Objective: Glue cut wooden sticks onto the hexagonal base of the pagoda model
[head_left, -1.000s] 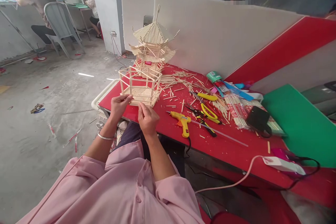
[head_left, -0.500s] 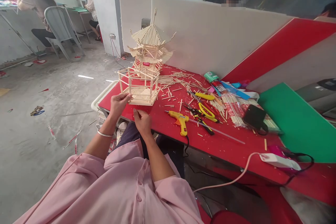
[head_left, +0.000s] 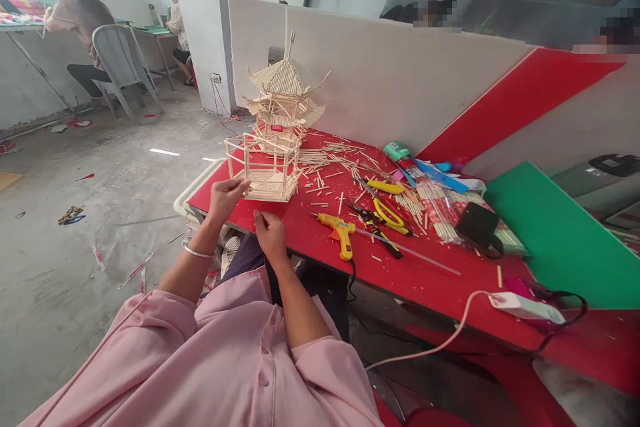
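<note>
My left hand (head_left: 226,205) pinches the near left corner of an open stick frame (head_left: 266,199), a many-sided base of pale wooden sticks with upright posts and a top rail. Just below the frame's near edge is my right hand (head_left: 271,235), its fingers curled together and apart from the frame. Whatever those fingers may hold is too small to make out. Directly behind the frame stands a pagoda model (head_left: 283,80) of the same sticks, with tiered roofs. The frame overlaps its lower part in view.
On the red table (head_left: 305,240) lie loose sticks (head_left: 320,159), a yellow glue gun (head_left: 341,233), pliers (head_left: 383,237), bagged sticks (head_left: 440,210), a black box (head_left: 477,221) and a power strip (head_left: 525,307). A white panel (head_left: 380,73) borders the far side. People sit in the background.
The view has shifted slightly, so the room and table items sit a little differently in the picture. Both hands and the stick frame keep nearly the same pose.
</note>
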Available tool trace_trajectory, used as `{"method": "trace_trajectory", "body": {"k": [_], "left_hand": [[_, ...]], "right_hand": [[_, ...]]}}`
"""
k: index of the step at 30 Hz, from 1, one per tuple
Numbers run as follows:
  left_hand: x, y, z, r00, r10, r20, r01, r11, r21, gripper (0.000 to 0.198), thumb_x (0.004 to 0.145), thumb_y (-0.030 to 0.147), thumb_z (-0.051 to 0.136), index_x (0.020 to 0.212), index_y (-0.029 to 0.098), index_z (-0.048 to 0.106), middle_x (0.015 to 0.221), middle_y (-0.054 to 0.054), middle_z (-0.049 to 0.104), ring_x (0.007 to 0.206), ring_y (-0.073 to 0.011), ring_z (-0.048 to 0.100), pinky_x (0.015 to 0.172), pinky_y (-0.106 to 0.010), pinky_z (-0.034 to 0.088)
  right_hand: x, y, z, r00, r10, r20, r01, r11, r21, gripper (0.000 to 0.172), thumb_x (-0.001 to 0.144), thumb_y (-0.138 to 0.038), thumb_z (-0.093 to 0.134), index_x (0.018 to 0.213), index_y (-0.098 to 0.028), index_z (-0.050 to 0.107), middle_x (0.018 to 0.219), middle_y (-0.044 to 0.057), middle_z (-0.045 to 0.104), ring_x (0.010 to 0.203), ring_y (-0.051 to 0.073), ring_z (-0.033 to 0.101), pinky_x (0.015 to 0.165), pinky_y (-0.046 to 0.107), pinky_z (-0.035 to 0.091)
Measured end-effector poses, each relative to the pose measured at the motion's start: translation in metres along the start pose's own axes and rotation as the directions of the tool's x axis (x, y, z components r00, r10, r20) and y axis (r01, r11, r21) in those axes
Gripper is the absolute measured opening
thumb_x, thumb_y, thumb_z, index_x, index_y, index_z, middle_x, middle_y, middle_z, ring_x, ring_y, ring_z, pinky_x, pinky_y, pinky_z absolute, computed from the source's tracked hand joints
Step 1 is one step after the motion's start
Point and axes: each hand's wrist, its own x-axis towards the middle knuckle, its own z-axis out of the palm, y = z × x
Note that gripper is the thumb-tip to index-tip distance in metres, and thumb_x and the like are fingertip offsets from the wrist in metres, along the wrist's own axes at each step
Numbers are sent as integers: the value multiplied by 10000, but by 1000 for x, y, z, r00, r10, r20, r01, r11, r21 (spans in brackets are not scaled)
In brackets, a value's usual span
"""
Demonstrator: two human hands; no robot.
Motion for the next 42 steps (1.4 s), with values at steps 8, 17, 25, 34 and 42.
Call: {"method": "trace_trajectory", "body": {"k": [8,17,25,34,42], "left_hand": [[4,1,1,1000,11,-6,-11,1000,-12,337,650,483,792,686,148,792,456,3,560,441,-86,413,418,-228,318],[5,-2,3,1000,0,-22,-1,999,-40,363,597,499,825,619,141,769,445,2,555,436,-84,415,415,-227,309],[0,-11,3,999,28,-15,-29,998,-58,374,623,504,814,584,139,744,479,-22,596,444,-95,453,443,-245,360],[-3,-14,3,997,74,-8,-75,995,-63,351,635,492,809,611,146,756,563,-49,670,513,-127,534,514,-268,441],[-1,-19,3,996,88,-10,-88,995,-55,350,640,499,806,635,152,765,553,-40,658,506,-122,528,523,-267,442]], "right_hand": [[-1,-3,-2,1000,8,-4,-8,1000,8,482,955,-529,411,623,-217,566,618,4,577,607,142,475,634,251,362],[1,-2,-5,994,110,28,-113,983,147,444,899,-556,460,646,-221,605,633,15,628,634,159,529,657,264,424],[13,8,-10,951,297,82,-304,866,396,450,808,-581,538,946,-175,676,663,10,650,555,143,566,515,248,441],[17,14,-16,913,392,112,-385,736,557,379,741,-531,627,920,-197,635,649,-15,629,508,107,520,420,208,378],[16,11,-17,908,396,136,-399,721,567,326,751,-491,641,900,-200,637,639,-29,614,508,105,537,420,203,374]]}}
